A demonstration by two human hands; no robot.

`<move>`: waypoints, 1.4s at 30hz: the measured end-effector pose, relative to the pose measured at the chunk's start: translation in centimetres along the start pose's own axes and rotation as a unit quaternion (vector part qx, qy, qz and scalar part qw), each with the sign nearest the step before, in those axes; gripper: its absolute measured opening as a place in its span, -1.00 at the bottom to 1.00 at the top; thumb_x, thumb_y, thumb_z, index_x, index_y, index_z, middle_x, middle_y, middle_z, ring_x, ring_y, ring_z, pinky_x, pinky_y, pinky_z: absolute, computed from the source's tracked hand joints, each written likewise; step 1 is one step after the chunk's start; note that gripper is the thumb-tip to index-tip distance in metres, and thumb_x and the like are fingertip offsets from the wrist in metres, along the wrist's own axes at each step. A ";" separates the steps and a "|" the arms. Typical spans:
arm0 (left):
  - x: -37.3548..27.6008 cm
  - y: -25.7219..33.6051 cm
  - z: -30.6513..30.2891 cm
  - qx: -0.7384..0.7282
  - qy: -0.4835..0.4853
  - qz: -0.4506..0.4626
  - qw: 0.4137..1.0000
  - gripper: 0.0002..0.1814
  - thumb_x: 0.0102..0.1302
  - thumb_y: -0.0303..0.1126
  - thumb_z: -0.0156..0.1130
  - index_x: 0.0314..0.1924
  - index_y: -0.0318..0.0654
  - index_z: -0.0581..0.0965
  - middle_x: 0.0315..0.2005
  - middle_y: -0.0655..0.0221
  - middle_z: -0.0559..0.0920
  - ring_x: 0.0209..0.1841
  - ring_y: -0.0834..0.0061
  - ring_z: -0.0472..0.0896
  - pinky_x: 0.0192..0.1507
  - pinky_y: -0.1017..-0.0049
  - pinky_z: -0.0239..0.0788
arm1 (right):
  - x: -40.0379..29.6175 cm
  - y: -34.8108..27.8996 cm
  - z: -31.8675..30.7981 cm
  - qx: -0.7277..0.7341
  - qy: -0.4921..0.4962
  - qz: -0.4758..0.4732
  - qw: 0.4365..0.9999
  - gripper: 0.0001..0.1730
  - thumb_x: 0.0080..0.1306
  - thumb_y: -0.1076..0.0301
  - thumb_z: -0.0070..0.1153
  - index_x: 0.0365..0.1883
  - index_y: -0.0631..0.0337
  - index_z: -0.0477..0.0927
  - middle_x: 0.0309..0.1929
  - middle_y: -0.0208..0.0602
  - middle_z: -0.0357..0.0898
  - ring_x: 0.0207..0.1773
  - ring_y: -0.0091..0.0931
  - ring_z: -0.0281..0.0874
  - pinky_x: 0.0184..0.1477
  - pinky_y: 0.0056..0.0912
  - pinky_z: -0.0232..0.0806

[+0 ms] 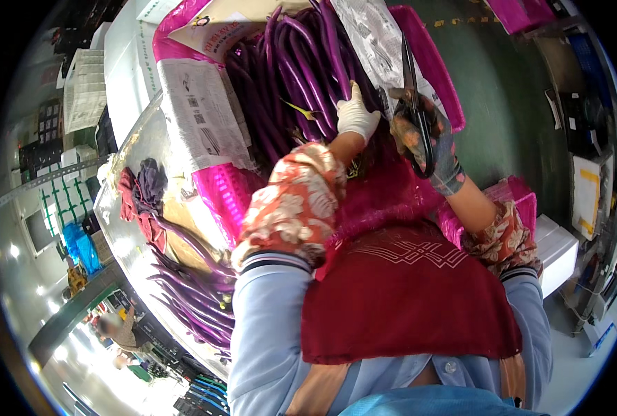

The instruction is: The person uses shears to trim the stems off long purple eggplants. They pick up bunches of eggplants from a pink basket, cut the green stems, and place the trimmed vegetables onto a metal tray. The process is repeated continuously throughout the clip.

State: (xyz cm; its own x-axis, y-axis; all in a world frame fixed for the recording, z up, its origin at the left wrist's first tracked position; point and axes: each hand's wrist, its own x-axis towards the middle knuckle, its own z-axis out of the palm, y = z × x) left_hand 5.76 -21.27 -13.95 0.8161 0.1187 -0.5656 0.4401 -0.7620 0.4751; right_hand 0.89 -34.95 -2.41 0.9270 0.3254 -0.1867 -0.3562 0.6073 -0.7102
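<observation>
Long purple eggplants (292, 67) fill a magenta plastic crate (225, 192), lying lengthwise with several stem ends toward me. My left hand (357, 117), in a white glove, grips one long eggplant (334, 52) near its lower end, on top of the pile. To the right, my right hand (425, 132) wears a dark patterned glove and holds black-handled scissors (408, 62), blades pointing away from me. The blades look close together. A green stem (300, 110) shows on the pile left of my left hand.
Newspaper sheets (199, 104) line the crate's sides. More eggplants (194, 296) lie on the metal table (131, 249) at left, below dark red and purple cloths (144, 192). White foam boxes (126, 52) stand at the far left. Another person (124, 333) is in the left background.
</observation>
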 end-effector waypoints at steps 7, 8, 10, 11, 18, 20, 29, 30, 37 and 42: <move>7.6 -4.6 3.6 -0.212 0.203 -0.011 0.956 -0.02 -0.06 -0.13 0.42 0.25 -0.53 0.14 -0.16 0.11 0.60 -0.23 0.21 0.60 -0.15 0.35 0.42 | 0.4 0.9 -1.0 0.075 -0.051 0.025 0.996 -0.50 0.31 0.30 -0.02 0.18 0.29 0.28 -0.52 -0.45 0.42 -0.61 -0.73 0.27 -0.58 -0.74 0.17; 8.2 -4.2 1.5 -0.319 0.046 -0.096 0.942 -0.15 -0.05 -0.16 0.42 0.15 -0.53 0.26 -0.15 0.11 0.59 -0.22 0.24 0.59 -0.18 0.37 0.42 | 0.1 0.9 -0.4 -0.015 0.010 0.010 1.000 -0.49 0.33 0.25 -0.05 0.18 0.30 0.27 -0.55 -0.45 0.39 -0.64 -0.73 0.24 -0.60 -0.74 0.15; 9.8 -3.9 0.1 -0.422 -0.121 -0.220 0.871 -0.45 -0.03 -0.24 0.42 -0.09 -0.44 0.50 -0.17 0.14 0.59 -0.22 0.29 0.57 -0.25 0.41 0.40 | 0.2 0.9 -0.6 -0.008 0.004 0.017 1.000 -0.48 0.35 0.17 -0.09 0.18 0.31 0.26 -0.58 -0.44 0.37 -0.67 -0.73 0.21 -0.62 -0.75 0.16; 10.5 -4.8 0.9 -0.406 -0.110 -0.207 0.883 -0.47 -0.03 -0.23 0.42 -0.12 -0.44 0.52 -0.23 0.16 0.61 -0.25 0.30 0.58 -0.25 0.39 0.40 | 0.6 1.1 -1.7 0.088 -0.063 0.043 0.993 -0.47 0.36 0.15 -0.10 0.18 0.31 0.26 -0.59 -0.43 0.36 -0.68 -0.73 0.20 -0.62 -0.75 0.17; 9.7 -4.3 2.6 -0.533 -0.177 -0.150 0.814 -0.64 0.11 -0.28 0.27 -0.15 -0.37 0.51 -0.32 0.25 0.63 -0.24 0.30 0.57 -0.10 0.24 0.38 | 0.6 0.9 -2.3 0.125 -0.096 0.057 0.986 -0.10 0.15 -0.16 0.11 0.18 0.46 0.21 -0.61 -0.49 0.33 -0.63 -0.64 0.22 -0.55 -0.63 0.18; 10.6 -5.6 3.7 -0.587 -0.206 -0.118 0.774 -0.65 0.16 -0.26 0.22 -0.12 -0.35 0.50 -0.28 0.23 0.63 -0.22 0.29 0.57 -0.07 0.25 0.38 | 0.6 2.4 -1.3 0.028 0.044 -0.010 0.999 -0.31 0.32 -0.04 -0.10 0.18 0.38 0.24 -0.64 -0.48 0.29 -0.71 -0.74 0.13 -0.66 -0.76 0.09; 6.0 -4.0 -0.1 -0.689 -0.248 -0.043 0.680 -0.36 0.14 -0.05 0.25 0.13 -0.27 0.37 0.02 0.21 0.51 0.06 0.25 0.44 0.18 0.24 0.19 | 0.8 0.6 -1.9 0.012 -0.039 0.055 0.998 -0.42 0.38 0.09 -0.14 0.21 0.34 0.21 -0.66 -0.49 0.28 -0.76 -0.73 0.09 -0.63 -0.69 0.19; 5.2 -3.0 -1.1 -0.726 -0.259 -0.056 0.634 -0.41 0.15 -0.11 0.26 0.10 -0.28 0.39 -0.01 0.23 0.53 0.05 0.28 0.45 0.19 0.25 0.18 | 0.6 0.7 -1.4 -0.010 0.000 0.039 0.999 -0.41 0.37 0.10 -0.11 0.21 0.34 0.21 -0.66 -0.49 0.29 -0.75 -0.73 0.11 -0.62 -0.68 0.21; 4.4 -0.3 -1.9 -0.676 -0.317 -0.049 0.663 -0.49 0.19 -0.17 0.21 0.05 -0.35 0.43 -0.06 0.20 0.56 -0.02 0.29 0.50 0.12 0.35 0.27 | 0.5 1.0 -1.3 0.050 -0.048 -0.047 0.996 -0.26 0.24 0.01 0.07 0.21 0.36 0.21 -0.64 -0.52 0.31 -0.62 -0.67 0.28 -0.48 -0.63 0.31; 8.4 -2.5 0.9 -0.647 -0.262 -0.088 0.710 -0.54 0.01 -0.33 0.30 -0.07 -0.37 0.48 -0.27 0.19 0.61 -0.26 0.24 0.56 -0.11 0.28 0.41 | 0.4 1.6 -3.1 -0.040 -0.008 -0.021 0.999 -0.33 0.28 0.02 0.03 0.20 0.28 0.23 -0.66 -0.53 0.27 -0.64 -0.67 0.21 -0.55 -0.62 0.25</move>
State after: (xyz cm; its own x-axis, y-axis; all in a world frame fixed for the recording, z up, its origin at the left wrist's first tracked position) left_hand 11.16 -18.99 -20.49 0.6034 -0.3717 -0.7055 0.7705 0.4997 0.3958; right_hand 1.08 -36.12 -5.75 0.9384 0.3135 -0.1452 -0.3065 0.5614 -0.7687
